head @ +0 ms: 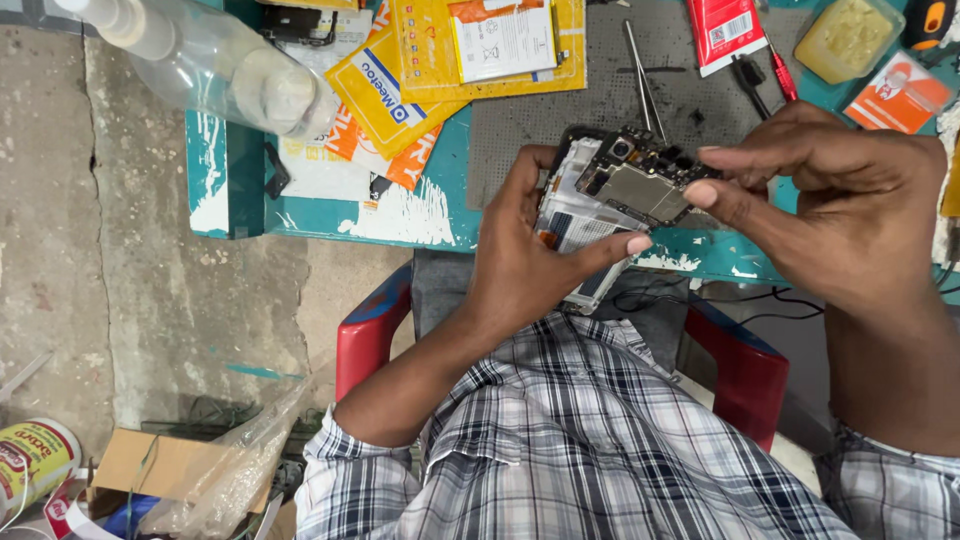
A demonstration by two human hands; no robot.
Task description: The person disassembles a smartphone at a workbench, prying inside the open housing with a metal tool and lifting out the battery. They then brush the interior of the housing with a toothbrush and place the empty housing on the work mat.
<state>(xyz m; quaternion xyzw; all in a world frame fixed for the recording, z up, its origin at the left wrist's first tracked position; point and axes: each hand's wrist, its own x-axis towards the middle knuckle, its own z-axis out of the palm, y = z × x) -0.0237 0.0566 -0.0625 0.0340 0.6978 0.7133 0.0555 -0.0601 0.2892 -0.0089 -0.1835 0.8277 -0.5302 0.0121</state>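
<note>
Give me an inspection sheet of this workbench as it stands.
Surface: teal table with chipped paint, a dark grey mat on top.
Job's things: opened phone, back cover off, circuit board exposed.
Clutter: yellow and orange packets, clear plastic bottle, tweezers, red screwdriver, yellow-filled tub.
Grippers: left hand holds the phone from below; right hand pinches the edge of the circuit board.
Cables: black wires hang below the table edge.
Surroundings: red plastic chair, cracked concrete floor, cardboard box, tin.
</note>
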